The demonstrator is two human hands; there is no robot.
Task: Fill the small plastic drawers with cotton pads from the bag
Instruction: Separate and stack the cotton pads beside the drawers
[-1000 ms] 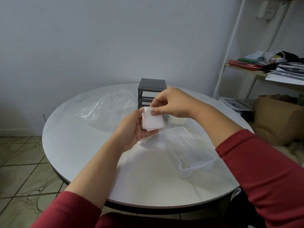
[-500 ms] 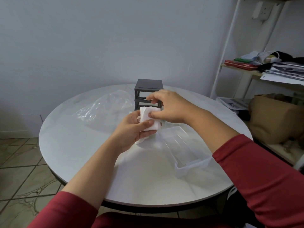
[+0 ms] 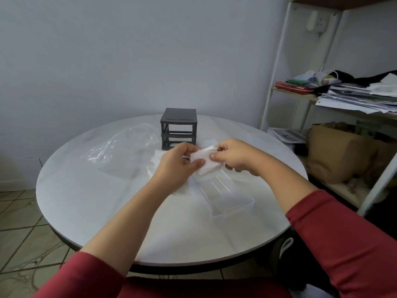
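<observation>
A small stack of white cotton pads [image 3: 205, 162] is gripped from both sides, by my left hand [image 3: 178, 163] and my right hand [image 3: 233, 157], just above the far end of a clear plastic drawer [image 3: 227, 193] lying on the round white table [image 3: 90, 203]. More white pads [image 3: 158, 157] lie on the table behind my left hand. The dark grey drawer frame [image 3: 178, 127] stands behind, its slots without drawers. A crumpled clear plastic bag [image 3: 122, 147] lies to its left.
A white metal shelf [image 3: 277, 67] stands to the right, loaded with papers [image 3: 356, 95] and a brown paper bag [image 3: 337, 151] below. The grey wall is close behind the table. Tiled floor [image 3: 19, 214] shows at the left.
Both hands have lowered with the pad stack, from in front of the grey frame down to just over the clear drawer's far end. My right hand has shifted to the stack's right edge.
</observation>
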